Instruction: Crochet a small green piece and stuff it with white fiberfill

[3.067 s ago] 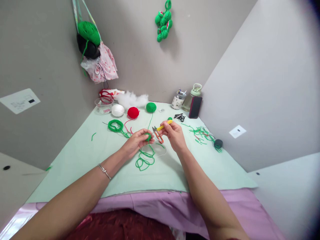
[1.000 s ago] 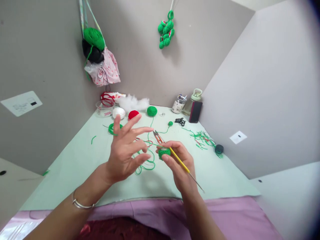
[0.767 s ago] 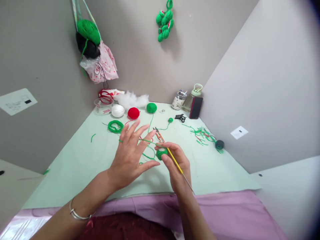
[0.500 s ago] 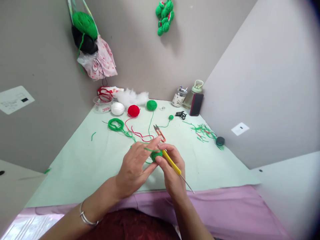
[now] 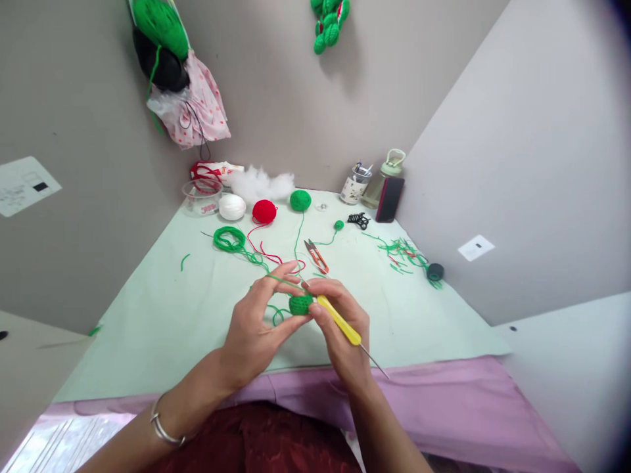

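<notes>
My left hand (image 5: 256,322) pinches a small green crocheted piece (image 5: 300,305) between thumb and fingers, and a strand of green yarn runs over its raised index finger. In my right hand (image 5: 345,325) is a crochet hook with a yellow handle (image 5: 339,320), its metal end pointing down and right. The fingertips of my right hand meet the right edge of the green piece. The hook's tip lies close to the piece's top edge, partly hidden by fingers. Loose green yarn (image 5: 279,315) curls just left of the piece.
Orange snips (image 5: 317,256) lie beyond my hands. Behind are balls of green (image 5: 300,200), red (image 5: 265,211) and white yarn (image 5: 232,207), and white stuffing (image 5: 261,184). Coiled green yarn (image 5: 229,240) is left; yarn scraps (image 5: 401,253), a phone (image 5: 390,200) and a bottle (image 5: 382,184) are right.
My left hand has shifted slightly left and its index finger has drawn back from the right hand. The green piece has moved a little left and shows more fully. The view has tilted slightly.
</notes>
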A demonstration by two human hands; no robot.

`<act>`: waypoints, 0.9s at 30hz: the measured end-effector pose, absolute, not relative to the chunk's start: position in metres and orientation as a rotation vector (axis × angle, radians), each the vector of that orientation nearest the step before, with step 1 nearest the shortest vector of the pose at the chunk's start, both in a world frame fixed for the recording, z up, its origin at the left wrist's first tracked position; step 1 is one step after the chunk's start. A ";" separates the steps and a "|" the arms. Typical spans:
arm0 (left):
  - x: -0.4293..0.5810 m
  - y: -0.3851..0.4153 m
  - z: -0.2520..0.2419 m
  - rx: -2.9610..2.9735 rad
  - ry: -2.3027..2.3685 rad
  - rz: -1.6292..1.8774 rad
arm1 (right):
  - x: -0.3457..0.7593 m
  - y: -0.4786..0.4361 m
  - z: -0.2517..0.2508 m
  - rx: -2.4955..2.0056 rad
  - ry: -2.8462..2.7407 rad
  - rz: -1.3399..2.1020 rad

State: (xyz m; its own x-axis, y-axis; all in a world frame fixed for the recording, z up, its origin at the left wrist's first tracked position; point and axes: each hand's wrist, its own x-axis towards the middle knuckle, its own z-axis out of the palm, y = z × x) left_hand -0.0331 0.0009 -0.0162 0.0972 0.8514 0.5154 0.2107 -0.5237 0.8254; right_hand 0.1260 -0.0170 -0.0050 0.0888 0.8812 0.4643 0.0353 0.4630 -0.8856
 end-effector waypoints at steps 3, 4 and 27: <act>-0.031 -0.003 -0.017 1.659 1.024 1.420 | 0.129 -0.019 -0.006 -0.912 -1.372 0.545; -0.030 -0.004 -0.018 1.616 1.015 1.393 | 0.129 -0.020 -0.007 -0.921 -1.350 0.498; -0.020 -0.010 -0.008 1.333 0.724 1.374 | 0.138 -0.029 -0.021 -0.703 -1.272 0.731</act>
